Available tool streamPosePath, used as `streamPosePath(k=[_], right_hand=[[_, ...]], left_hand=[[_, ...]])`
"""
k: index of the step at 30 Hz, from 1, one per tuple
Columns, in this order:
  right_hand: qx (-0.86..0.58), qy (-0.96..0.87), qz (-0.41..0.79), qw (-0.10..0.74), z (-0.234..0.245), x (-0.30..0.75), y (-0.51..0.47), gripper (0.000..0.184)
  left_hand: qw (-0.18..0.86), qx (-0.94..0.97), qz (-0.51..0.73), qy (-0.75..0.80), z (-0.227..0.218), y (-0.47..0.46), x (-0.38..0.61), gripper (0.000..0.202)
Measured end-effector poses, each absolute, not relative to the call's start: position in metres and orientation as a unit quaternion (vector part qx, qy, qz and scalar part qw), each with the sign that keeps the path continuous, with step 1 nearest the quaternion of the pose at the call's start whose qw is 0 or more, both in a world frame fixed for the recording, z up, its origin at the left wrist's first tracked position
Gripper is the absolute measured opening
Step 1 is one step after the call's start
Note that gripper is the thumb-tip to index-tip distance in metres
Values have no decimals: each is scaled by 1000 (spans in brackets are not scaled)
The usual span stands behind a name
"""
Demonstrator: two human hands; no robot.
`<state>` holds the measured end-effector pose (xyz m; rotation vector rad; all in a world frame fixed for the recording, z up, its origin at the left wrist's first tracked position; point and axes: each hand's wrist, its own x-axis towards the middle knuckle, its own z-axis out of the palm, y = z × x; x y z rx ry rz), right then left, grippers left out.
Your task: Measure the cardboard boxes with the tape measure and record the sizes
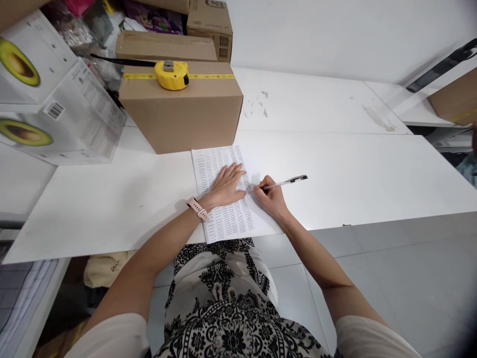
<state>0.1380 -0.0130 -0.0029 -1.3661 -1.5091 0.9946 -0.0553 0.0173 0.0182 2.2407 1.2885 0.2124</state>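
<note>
A white sheet of paper with columns of small dark writing lies on the white table, close to its front edge. Flat on its middle rests my left hand, palm down with the fingers stretched out; a pale pink wristband is around that wrist. My right hand is closed around a pen with a clear barrel and black clip end. The pen's tip is hidden by the fingers, at the right side of the written columns. What the small writing says is too fine to read.
Behind the paper stands a brown cardboard box with a yellow tape measure on top. White boxes with avocado pictures are stacked at the left. More cartons and plastic-wrapped goods fill the back left. The white table extends rightward.
</note>
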Motion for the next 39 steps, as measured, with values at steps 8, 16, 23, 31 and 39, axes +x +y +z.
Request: streamPosePath(k=[8, 16, 23, 31, 39], right_hand=[[-547, -610, 396, 415, -2, 139, -13, 22], [-555, -607, 389, 415, -1, 138, -13, 23], [-552, -606, 395, 415, -1, 138, -14, 21], [-552, -623, 342, 436, -5, 141, -12, 20], [-504, -747, 176, 396, -14, 151, -3, 39]], left_hand=[[271, 832, 76, 479, 18, 17, -56, 70], [270, 832, 72, 480, 18, 17, -55, 70], [270, 834, 79, 474, 17, 17, -56, 69], [279, 830, 79, 476, 20, 16, -55, 70], [269, 830, 122, 473, 10, 17, -56, 68]])
